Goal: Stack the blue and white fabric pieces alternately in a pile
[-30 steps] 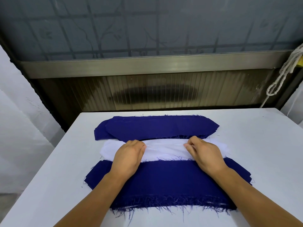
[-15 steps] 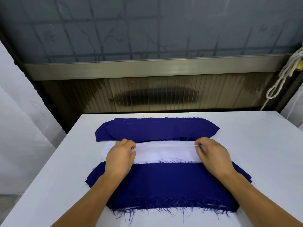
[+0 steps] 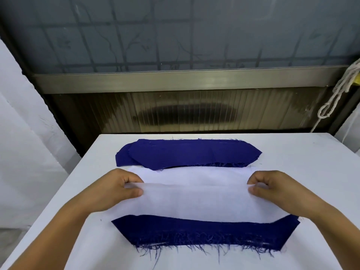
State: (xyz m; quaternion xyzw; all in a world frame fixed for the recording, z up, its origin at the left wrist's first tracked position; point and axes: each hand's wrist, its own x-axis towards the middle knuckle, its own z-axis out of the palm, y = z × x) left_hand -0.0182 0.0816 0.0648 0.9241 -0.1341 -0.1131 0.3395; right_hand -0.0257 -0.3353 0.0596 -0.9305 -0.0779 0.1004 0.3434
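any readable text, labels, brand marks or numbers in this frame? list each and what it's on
None readable.
White fabric piece, held by the left hand and right hand: no print or tag.
Near blue fabric piece and far blue fabric stack: plain, no label.
White table: no markings.
Frosted window: only a grid and branch pattern, no lettering.

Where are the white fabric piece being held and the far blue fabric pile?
white fabric piece (image 3: pixel 196 199), head view, middle of its sheet.
far blue fabric pile (image 3: pixel 187 152), head view, centre of top layer.
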